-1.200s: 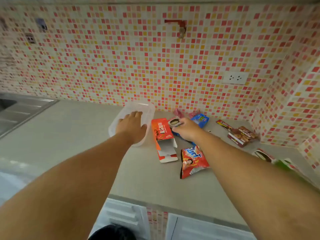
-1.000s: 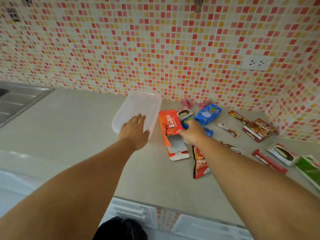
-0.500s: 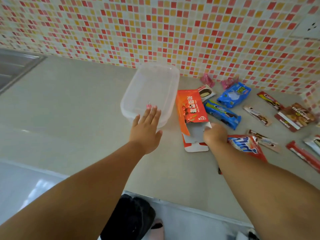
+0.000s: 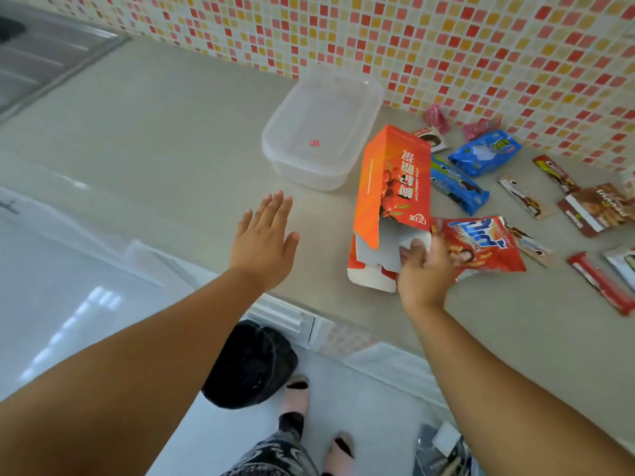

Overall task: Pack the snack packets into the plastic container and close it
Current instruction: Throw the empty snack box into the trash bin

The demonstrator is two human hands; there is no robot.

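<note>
Just ahead of the flat, empty left hand (image 4: 264, 240), right hand (image 4: 424, 269) pinches the open orange carton (image 4: 391, 187), which could tip onto the red snack packet (image 4: 481, 245).

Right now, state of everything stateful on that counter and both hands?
plastic container: lid on, apparently empty.
orange carton: near end flaps open, lying on the counter.
red snack bag: sealed, flat, right hand's fingers at its edge.
blue cookie pack: sealed, lying flat.
blue snack bag: sealed, untouched.
left hand: open, fingers spread, holding nothing.
right hand: at the carton's open end, grip unclear.
</note>
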